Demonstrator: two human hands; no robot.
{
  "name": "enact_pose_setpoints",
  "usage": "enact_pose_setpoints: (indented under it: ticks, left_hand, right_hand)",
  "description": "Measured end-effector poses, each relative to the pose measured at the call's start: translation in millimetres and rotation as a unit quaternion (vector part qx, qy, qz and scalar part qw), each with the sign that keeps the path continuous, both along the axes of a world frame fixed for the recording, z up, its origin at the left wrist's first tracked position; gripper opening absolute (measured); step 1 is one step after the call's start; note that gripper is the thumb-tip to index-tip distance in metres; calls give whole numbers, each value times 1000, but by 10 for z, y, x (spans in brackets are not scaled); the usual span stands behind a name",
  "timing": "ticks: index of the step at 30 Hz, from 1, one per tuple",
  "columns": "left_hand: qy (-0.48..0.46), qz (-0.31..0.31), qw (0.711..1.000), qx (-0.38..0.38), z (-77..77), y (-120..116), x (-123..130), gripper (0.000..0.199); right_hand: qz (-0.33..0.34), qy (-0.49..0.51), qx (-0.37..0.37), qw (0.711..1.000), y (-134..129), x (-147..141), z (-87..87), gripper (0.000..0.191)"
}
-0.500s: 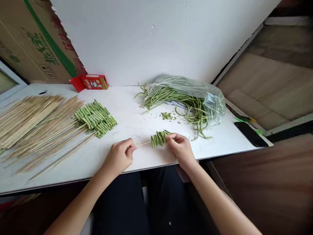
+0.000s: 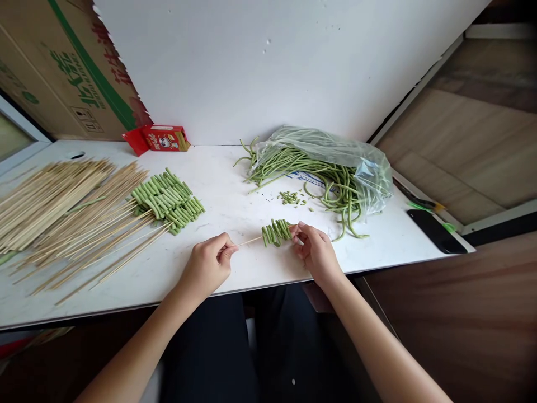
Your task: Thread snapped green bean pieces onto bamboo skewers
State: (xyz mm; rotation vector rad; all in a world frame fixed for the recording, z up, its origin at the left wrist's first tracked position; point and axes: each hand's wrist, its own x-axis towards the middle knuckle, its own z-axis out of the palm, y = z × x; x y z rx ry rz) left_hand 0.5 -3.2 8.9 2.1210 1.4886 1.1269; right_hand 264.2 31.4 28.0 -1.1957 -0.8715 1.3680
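My left hand (image 2: 212, 263) pinches the bare end of a thin bamboo skewer (image 2: 250, 241), which slants up to the right over the table. Several short green bean pieces (image 2: 276, 232) are threaded crosswise, side by side, near its far end. Just past them, my right hand (image 2: 315, 249) is closed at the skewer's tip, fingertips together; whether a bean piece is also between them is hidden. Left of my hands lies a stack of finished bean skewers (image 2: 168, 200), their sticks pointing towards the lower left.
Loose bamboo skewers (image 2: 50, 201) cover the table's left side. Long beans (image 2: 293, 162) spill from a clear plastic bag (image 2: 331, 143) at the back right, with small bean scraps (image 2: 290, 197) before it. A red box (image 2: 168, 139) stands at the back, a phone (image 2: 436, 230) far right.
My right hand has slid slightly right, off the threaded beans to the skewer's tip, and its fingers have shifted. The left hand keeps its pinch. The whole view has shifted a little.
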Motion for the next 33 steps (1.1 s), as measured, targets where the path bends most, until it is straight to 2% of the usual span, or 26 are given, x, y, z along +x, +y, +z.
enact_pose_setpoints:
  ticks: [8,10,12,14,18,21,24,27,29,31,33]
  left_hand:
    - [1,8,1000,12,15,7,3,21]
    - [-5,17,1000,14,20,8,3,21]
    - [-14,27,999,11,20,9,0,20]
    - [-20,33,999,4,13,10,-3,20]
    - [-11,44,999,-1,-11,17,-5,21]
    - [1,46,999,3,-14,21,-2,21]
    - [10,45,999,7,-9,23,-1,20]
    - [12,44,999,11,-14,22,-4,20]
    - [13,44,999,12,-23,19,-7,20]
    - [15,44,999,13,-30,14,-10,20]
    - [17,39,999,14,-28,8,-11,20]
  right_hand:
    - [2,5,-8,1000,17,31,10,38]
    - [-8,-35,9,999,50,103,4,41]
    - [-27,-128,50,990,102,208,-2,41]
    - [-32,-265,110,957,161,325,-18,37]
    - [3,-491,204,847,246,487,-92,29]
    - [27,-568,242,786,258,505,-155,28]
    - [38,-590,258,765,247,480,-191,26]
    - [34,-581,258,771,240,464,-196,25]
    - [19,-555,254,792,238,460,-188,24]
    - [-1,-489,229,842,236,449,-178,25]
    - [-10,-378,183,908,234,427,-166,31]
